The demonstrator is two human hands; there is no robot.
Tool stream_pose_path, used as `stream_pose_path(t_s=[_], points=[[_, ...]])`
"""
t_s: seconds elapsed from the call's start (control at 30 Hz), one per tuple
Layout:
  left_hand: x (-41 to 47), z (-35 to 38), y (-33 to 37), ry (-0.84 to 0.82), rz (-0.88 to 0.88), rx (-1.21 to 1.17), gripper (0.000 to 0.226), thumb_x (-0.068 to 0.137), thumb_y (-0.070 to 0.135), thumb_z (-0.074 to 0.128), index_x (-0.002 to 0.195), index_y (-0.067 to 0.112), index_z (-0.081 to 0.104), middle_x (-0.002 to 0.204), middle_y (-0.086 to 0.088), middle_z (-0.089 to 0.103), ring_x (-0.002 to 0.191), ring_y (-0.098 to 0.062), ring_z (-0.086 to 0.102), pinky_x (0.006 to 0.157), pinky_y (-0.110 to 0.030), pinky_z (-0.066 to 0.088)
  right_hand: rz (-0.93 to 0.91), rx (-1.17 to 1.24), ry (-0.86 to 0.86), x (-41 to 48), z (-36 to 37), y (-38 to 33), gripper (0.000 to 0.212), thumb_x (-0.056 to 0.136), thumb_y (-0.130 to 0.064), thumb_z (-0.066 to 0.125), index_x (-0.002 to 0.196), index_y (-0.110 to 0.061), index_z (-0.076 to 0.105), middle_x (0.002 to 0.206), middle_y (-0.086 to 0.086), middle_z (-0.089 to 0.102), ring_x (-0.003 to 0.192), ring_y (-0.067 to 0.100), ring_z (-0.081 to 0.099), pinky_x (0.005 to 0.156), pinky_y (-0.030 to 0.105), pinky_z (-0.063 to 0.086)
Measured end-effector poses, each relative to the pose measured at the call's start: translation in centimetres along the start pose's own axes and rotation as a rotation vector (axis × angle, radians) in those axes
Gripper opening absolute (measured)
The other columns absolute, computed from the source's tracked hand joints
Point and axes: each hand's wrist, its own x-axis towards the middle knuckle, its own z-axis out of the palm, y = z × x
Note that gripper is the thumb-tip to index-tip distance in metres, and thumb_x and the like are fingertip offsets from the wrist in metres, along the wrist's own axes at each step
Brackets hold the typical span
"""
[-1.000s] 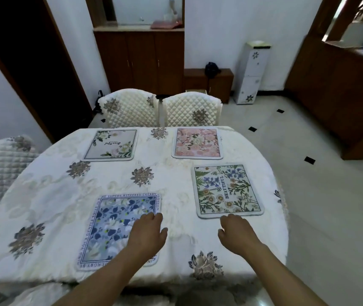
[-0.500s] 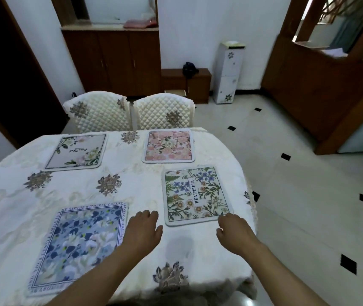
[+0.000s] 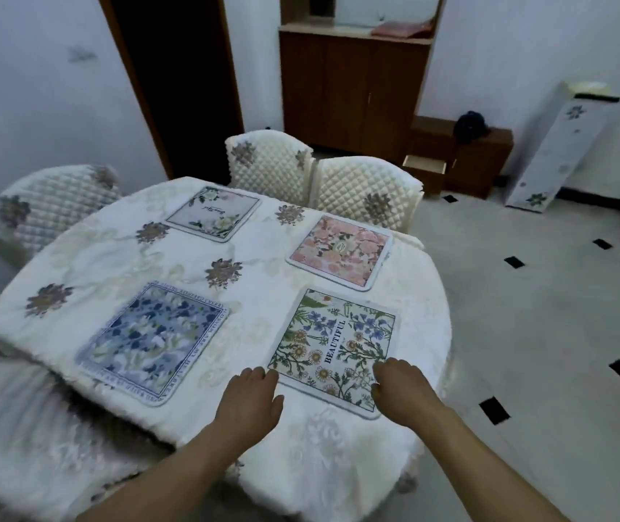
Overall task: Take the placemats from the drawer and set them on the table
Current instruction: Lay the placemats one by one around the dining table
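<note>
Blue, seemingly floral placemat [image 3: 153, 339]

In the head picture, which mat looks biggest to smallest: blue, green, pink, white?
Largest: blue mat and green mat, about alike, nearest the camera.
Then pink mat.
Smallest: white mat.
Far ones may only look smaller.

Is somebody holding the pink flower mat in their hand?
No: the pink mat lies flat on the table, while the left hand and right hand sit by the green mat.
</note>
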Motion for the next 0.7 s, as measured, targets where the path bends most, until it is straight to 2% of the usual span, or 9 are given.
stream_pose_path(t_s=[0.17,0.27,0.33,0.47,0.57,0.63,0.7], points=[[0.3,0.9,-0.9,-0.041,-0.077,0.015,0.030,0.085,0.041,0.052,0.098,0.016,0.062,0.085,-0.003,0.063,0.079,-0.027,0.059,0.064,-0.035,0.043,-0.097,0.009,-0.011,4.7,-1.1,-0.9,0.012,0.091,-0.026,0.042,0.088,-0.017,0.048,0.077,0.002,0.042,0.076,0.027,0.050,0.063,0.032,0.032],[2.1,1.8,-0.9,-0.001,-0.112,-0.042,0.030,0.092,0.039,0.047,0.108,0.015,0.057,0.098,-0.006,0.062,0.093,-0.029,0.057,0.073,-0.037,0.041,-0.139,-0.037,-0.030,6.2,-1.3,-0.5,0.015,0.092,-0.027,0.042,0.091,-0.015,0.051,0.086,0.009,0.051,0.085,0.031,0.056,0.065,0.032,0.032],[3.6,2.0,-0.6,0.004,-0.131,-0.062,0.032,0.093,0.038,0.046,0.112,0.015,0.056,0.103,-0.006,0.063,0.098,-0.029,0.056,0.078,-0.037,0.042,-0.136,-0.024,-0.039,7.2,-1.5,0.6,0.011,0.091,-0.026,0.044,0.085,-0.017,0.048,0.082,0.008,0.048,0.085,0.031,0.057,0.064,0.031,0.032],[5.4,2.4,0.3,-0.002,-0.167,-0.108,0.034,0.091,0.039,0.048,0.112,0.014,0.058,0.101,-0.008,0.064,0.097,-0.031,0.058,0.076,-0.038,0.043,-0.155,-0.050,-0.082,9.8,-1.9,3.1,0.016,0.092,-0.028,0.045,0.081,-0.019,0.037,0.069,-0.004,0.033,0.082,0.029,0.052,0.060,0.031,0.029],[6.2,3.0,0.8,-0.004,-0.257,-0.132,0.035,0.092,0.038,0.048,0.115,0.014,0.058,0.104,-0.008,0.063,0.100,-0.030,0.056,0.079,-0.038,0.044,-0.155,-0.045,-0.114,12.8,-1.8,4.6,0.019,0.091,-0.027,0.048,0.074,-0.022,0.039,0.077,0.000,0.045,0.090,0.029,0.057,0.066,0.029,0.030],[6.9,3.6,1.2,-0.016,-0.334,-0.137,0.037,0.093,0.039,0.047,0.120,0.015,0.056,0.108,-0.008,0.063,0.103,-0.030,0.056,0.081,-0.038,0.044,-0.183,-0.041,-0.138,15.8,-1.4,5.7,0.013,0.090,-0.026,0.048,0.078,-0.022,0.046,0.083,0.004,0.052,0.091,0.029,0.058,0.066,0.029,0.032],[7.4,4.3,1.9,-0.034,-0.419,-0.150,0.039,0.094,0.039,0.047,0.123,0.014,0.053,0.111,-0.008,0.062,0.105,-0.030,0.055,0.082,-0.038,0.044,-0.222,-0.051,-0.149,18.9,-0.8,6.9,0.015,0.090,-0.028,0.049,0.077,-0.023,0.044,0.086,0.006,0.052,0.094,0.030,0.060,0.067,0.030,0.035]])
